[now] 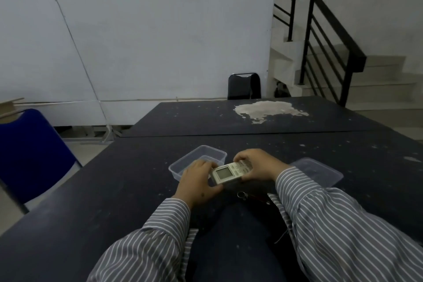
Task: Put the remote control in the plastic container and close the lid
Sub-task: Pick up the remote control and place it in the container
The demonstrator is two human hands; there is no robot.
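Observation:
A white remote control point(229, 173) with a small grey screen is held just above the dark table, close to my body. My left hand point(198, 182) grips its near, screen end. My right hand point(257, 165) holds its far, button end. The clear plastic container point(207, 153) stands open on the table right behind my left hand, its near wall partly hidden by my fingers. The clear lid point(320, 171) lies flat on the table to the right, beyond my right wrist.
A key ring with keys point(243, 195) lies on the table under my wrists. The dark table point(114, 190) joins a second one with a pale worn patch point(267, 109). A blue chair point(29, 158) stands at left, a black chair point(244, 86) at the far end, stairs at right.

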